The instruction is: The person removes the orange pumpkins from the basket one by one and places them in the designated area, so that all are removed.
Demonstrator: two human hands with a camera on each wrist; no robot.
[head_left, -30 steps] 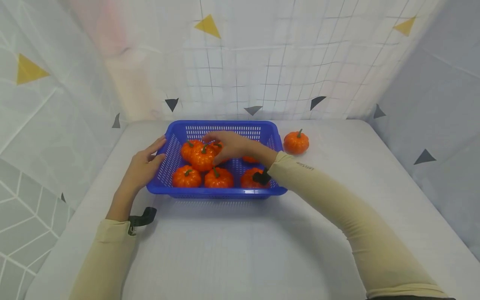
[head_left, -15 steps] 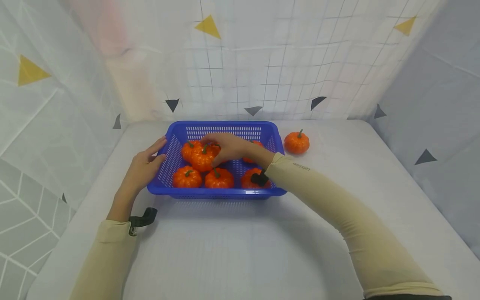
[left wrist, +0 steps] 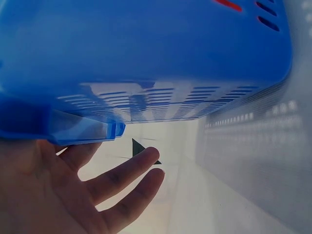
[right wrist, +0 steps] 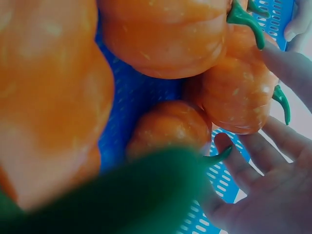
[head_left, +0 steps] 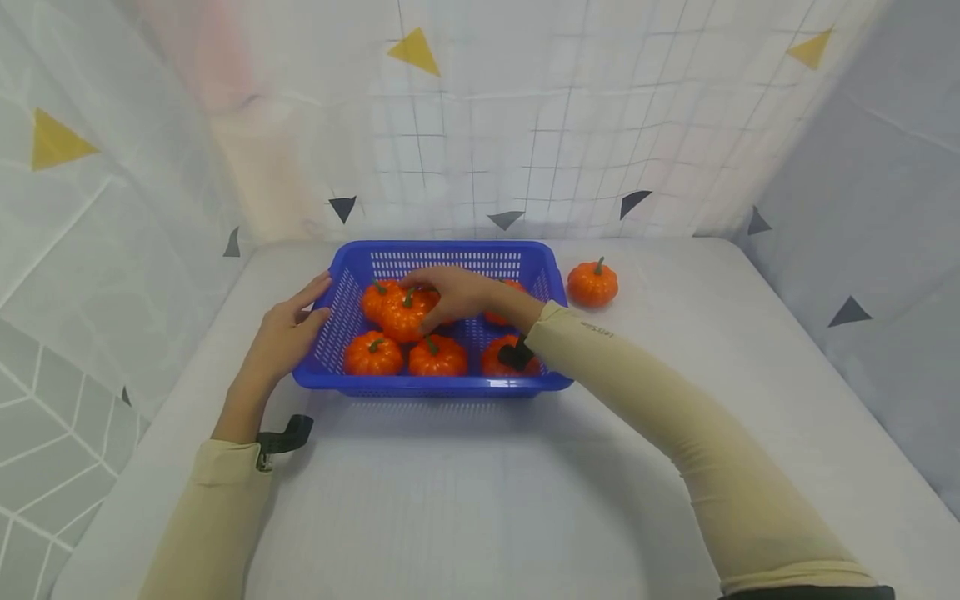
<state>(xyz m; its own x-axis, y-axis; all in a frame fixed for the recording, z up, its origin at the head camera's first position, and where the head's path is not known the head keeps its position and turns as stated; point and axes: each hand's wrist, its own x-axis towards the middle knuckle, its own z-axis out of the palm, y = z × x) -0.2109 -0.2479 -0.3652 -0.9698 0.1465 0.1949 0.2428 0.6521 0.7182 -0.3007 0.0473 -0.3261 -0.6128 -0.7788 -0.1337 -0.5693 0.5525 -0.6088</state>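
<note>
A blue plastic basket [head_left: 450,382] with slotted walls holds several small orange pumpkins with green stems. My right hand [head_left: 457,293] reaches into it and grips one pumpkin [head_left: 403,318], thumb on the near side and fingers on the far side. In the right wrist view that pumpkin [right wrist: 239,83] lies between thumb and fingers, while other pumpkins crowd the left of the picture. My left hand [head_left: 288,333] touches the basket's left rim with thumb and fingertips. Seen from the left wrist, this hand's fingers [left wrist: 129,173] stretch out fairly straight beside the basket wall [left wrist: 146,44].
One more pumpkin [head_left: 592,285] stands on the white tabletop [head_left: 465,500], right of the basket. Behind the table hangs a pale patterned curtain [head_left: 480,125], and similar sheets close off both sides.
My right hand has settled slightly lower, its thumb and fingers closing around the pumpkin and covering the one behind it. My left hand stays at the rim.
</note>
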